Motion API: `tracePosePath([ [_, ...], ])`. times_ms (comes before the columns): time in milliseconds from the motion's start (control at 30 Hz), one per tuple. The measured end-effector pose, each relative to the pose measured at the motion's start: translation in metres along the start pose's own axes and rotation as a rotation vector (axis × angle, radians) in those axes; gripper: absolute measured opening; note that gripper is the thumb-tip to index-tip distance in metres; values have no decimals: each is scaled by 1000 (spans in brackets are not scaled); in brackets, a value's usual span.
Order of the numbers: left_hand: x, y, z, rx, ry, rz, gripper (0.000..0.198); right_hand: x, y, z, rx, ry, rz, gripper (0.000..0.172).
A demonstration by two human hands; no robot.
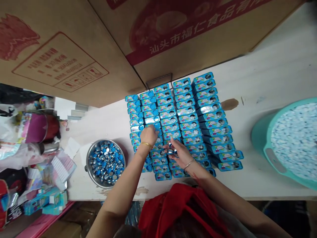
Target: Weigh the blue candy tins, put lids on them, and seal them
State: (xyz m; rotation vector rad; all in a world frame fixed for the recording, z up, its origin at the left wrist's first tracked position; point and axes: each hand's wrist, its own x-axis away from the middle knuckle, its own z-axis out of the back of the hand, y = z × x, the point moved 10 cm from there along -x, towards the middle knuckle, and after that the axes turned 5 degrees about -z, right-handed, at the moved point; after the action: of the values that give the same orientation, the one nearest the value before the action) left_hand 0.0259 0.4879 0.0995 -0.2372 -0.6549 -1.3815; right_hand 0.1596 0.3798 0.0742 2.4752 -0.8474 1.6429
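Note:
Small blue tins stand upright in several rows across the table. Tins in the two left rows have round blue caps over the holes in their tops; those farther right show open holes with pale contents. My left hand is closed, fingers down, over a tin in the second row; whatever its fingertips hold is hidden beneath it. Palm up above the middle rows, my right hand curls around several loose metal-rimmed caps. A steel bowl full of such caps sits left of the tins.
Large cardboard boxes stand along the back of the table. At the right is a turquoise tub filled with small pale blue-and-white pieces. Bags and packaging crowd the far left.

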Motion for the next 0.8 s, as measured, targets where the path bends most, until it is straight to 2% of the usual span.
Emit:
tracePosePath([
  [133,-12,-9,-8,-149,-167,98,29,0,-1,4,10,40,28,54],
  [200,-15,-12,-8,-191,-178,120,32,0,0,2,16,39,26,55],
  [267,-12,-12,-6,-193,-133,106,32,1,2,-1,18,34,15,54],
  [333,0,-5,-4,-101,-44,26,29,2,5,-3,10,39,-2,53],
  [400,21,10,-5,122,16,-131,27,3,7,-3,7,52,-16,50],
  [500,60,34,-13,449,18,-384,27,5,13,-1,24,85,-27,45],
  [567,80,38,-15,528,48,-460,16,7,19,1,44,108,-39,42],
  [633,87,32,-17,552,102,-429,5,8,25,0,71,87,-50,40],
  [800,65,-9,-18,459,194,-96,8,12,29,-5,23,-63,-63,34],
])
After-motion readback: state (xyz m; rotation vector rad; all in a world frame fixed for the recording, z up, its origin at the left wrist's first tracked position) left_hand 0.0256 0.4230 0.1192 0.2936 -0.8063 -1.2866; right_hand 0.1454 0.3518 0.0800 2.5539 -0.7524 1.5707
